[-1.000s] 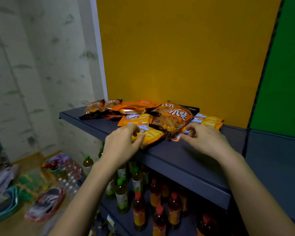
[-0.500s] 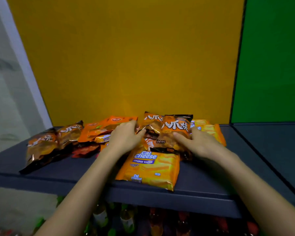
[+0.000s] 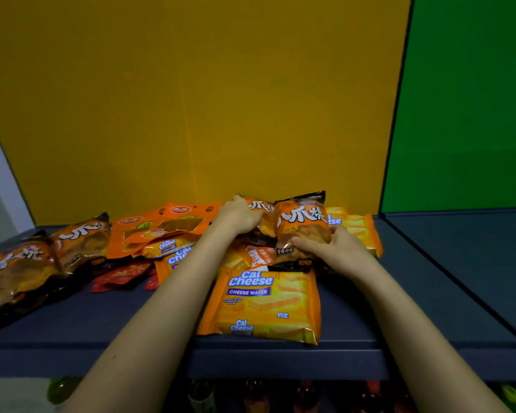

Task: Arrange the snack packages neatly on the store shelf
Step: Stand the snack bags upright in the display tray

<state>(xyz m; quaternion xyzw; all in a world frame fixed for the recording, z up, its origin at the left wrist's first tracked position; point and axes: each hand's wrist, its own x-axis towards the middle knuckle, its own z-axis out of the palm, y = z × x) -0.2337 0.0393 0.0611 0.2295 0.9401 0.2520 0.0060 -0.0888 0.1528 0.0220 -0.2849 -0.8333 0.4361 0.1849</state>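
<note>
A heap of orange snack packages lies on the dark grey shelf (image 3: 72, 329). My right hand (image 3: 337, 251) grips an upright brown-and-orange chip bag (image 3: 303, 225) by its lower part. Just left of it, my left hand (image 3: 239, 217) grips a second chip bag (image 3: 261, 210) of the same kind. A Cal Cheese wafer pack (image 3: 265, 305) lies flat at the shelf's front edge between my forearms. More wafer packs (image 3: 361, 228) lie behind my right hand. Two chip bags (image 3: 42, 257) lie at the far left, flat orange pouches (image 3: 161, 225) beside them.
Small red sachets (image 3: 122, 275) lie under the pile at the left. A yellow back panel (image 3: 191, 99) rises behind the shelf, a green panel (image 3: 465, 99) to its right. Bare shelf (image 3: 459, 263) extends to the right. Bottles (image 3: 251, 394) stand on the level below.
My view has moved closer to the shelf and turned to face it. Both hands went from the wafer packs up to the two chip bags, which now stand raised.
</note>
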